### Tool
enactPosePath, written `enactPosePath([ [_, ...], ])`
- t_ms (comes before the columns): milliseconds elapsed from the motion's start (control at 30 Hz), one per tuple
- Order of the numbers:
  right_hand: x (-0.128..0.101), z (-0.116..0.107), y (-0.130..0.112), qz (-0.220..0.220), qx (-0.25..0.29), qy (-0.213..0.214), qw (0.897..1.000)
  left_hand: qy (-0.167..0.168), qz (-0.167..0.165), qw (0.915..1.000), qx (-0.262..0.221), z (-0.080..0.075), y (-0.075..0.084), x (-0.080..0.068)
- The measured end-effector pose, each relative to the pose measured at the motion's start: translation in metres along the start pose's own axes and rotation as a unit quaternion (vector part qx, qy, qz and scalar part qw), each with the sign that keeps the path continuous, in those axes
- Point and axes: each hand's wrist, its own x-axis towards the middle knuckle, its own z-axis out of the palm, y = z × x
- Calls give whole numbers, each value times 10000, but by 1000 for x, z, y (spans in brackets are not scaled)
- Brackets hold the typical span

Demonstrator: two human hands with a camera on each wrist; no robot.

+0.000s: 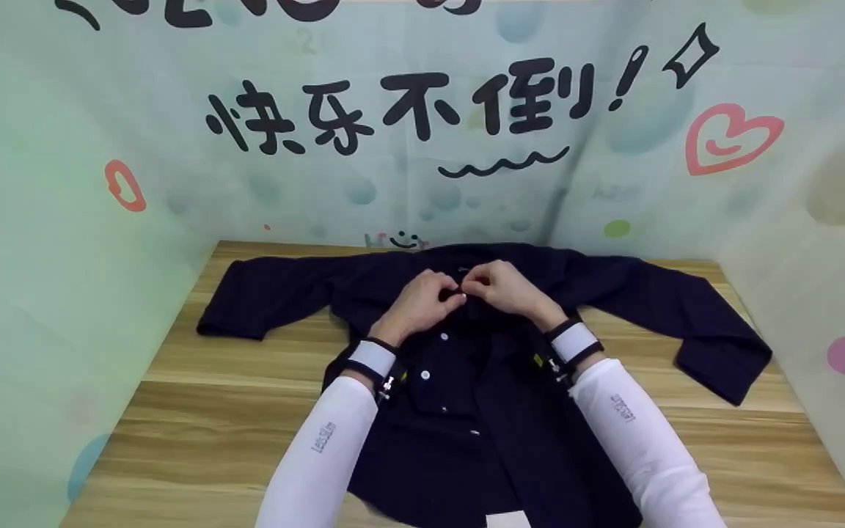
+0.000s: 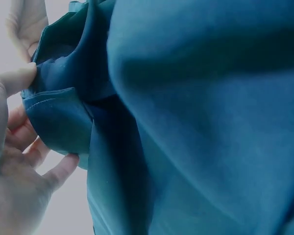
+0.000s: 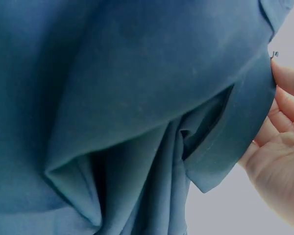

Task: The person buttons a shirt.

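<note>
Shirt [image 1: 466,381], dark, lies spread front-up mid tabletop [image 1: 195,411], collar toward far edge. Both grips closed: left hand [image 1: 422,304] & right hand [image 1: 503,287] pinch placket near collar. Looks soft, light, floppy; best held at hems/edges.

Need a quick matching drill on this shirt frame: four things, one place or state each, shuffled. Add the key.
1. left hand
2. right hand
3. shirt
4. white buttons

a. spread flat on the wooden table, sleeves out
b. on the placket, below the hands
c. pinches fabric near the collar, left of the other hand
d. pinches fabric near the collar, right of the other hand

Pairs: 1-c, 2-d, 3-a, 4-b
</note>
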Motion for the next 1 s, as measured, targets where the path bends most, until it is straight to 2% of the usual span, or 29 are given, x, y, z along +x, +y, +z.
enactPosePath([
  [167,2,4,-3,33,-227,380,9990,92,9,9998,175,2,-1,4],
  [333,6,8,-4,-2,-476,828,9954,439,-52,9984,365,5,-4,5],
  [433,4,9,-3,74,-665,883,9938,449,-114,9982,376,5,-5,1],
  [600,-11,-2,0,93,-903,1115,9896,142,-191,9979,610,-2,-8,-17],
  [767,-39,-19,0,-454,-858,1665,9812,88,-166,9944,1037,-15,-9,-44],
  [867,-58,-23,1,-766,-1067,1386,9816,-315,6,9904,1347,-17,-8,-61],
  [1000,-75,-20,5,-1018,-1379,505,9839,-1024,82,9827,1539,-14,-5,-74],
])
